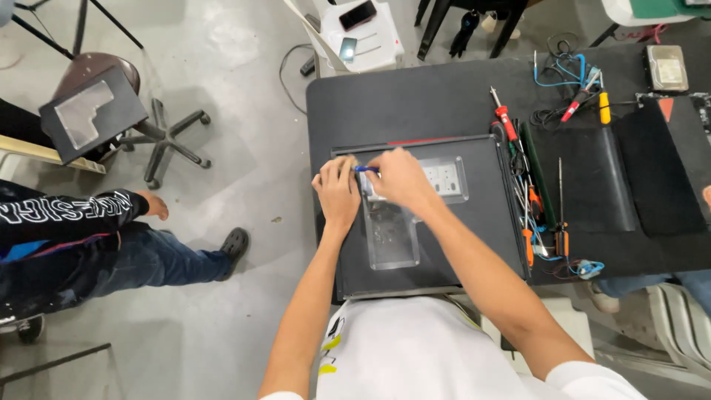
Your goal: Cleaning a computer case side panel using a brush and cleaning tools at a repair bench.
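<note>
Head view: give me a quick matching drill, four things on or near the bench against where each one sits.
Things:
1. red-handled screwdriver
2. blue-handled tool
3. black phone
4. grey hard drive

Places:
A. between the left hand and right hand, over the black case panel
B. far right corner of the black table
C. on the white stand beyond the table
D. on the table just past the panel's far right corner

Pairs: 1-D, 2-A, 3-C, 4-B
</note>
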